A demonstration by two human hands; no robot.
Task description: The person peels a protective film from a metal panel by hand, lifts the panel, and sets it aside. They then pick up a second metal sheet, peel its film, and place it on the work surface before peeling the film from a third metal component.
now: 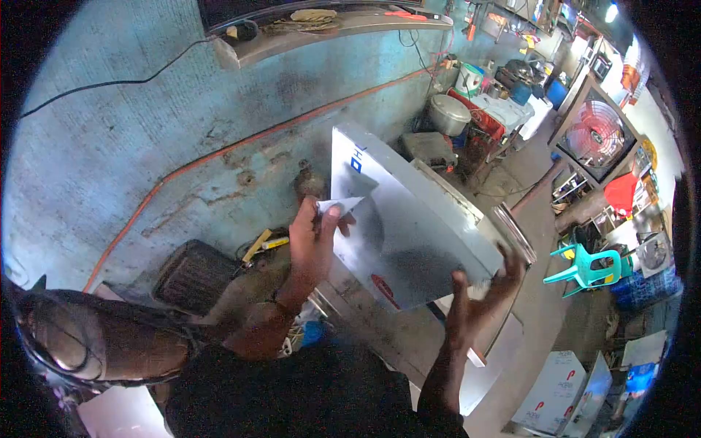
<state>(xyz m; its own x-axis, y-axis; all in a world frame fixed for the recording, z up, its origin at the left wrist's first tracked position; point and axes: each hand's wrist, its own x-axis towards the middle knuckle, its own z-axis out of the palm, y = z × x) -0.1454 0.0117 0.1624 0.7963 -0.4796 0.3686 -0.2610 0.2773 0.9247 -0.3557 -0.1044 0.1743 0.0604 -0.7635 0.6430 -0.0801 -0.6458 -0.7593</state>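
Note:
Before me stands a box-like piece with a shiny silver-white face (409, 226), blue lettering near its top left corner and a red oval mark low down. My left hand (312, 237) is closed in a pinch on a white, pointed piece of thin sheet (342, 206) in front of the face's left edge. A shadow and reflection of that hand show on the face. At the lower right corner, my right hand (482, 299) is open, thumb and fingers spread, its fingertips smeared by motion.
A dark, grille-like block (193, 276) leans by the blue wall at left. Beyond the box are a grey case (429, 150) and a silver pot (450, 114). At right stand a square-framed fan (597, 133), a turquoise chair (588, 269) and printed sheets (553, 390).

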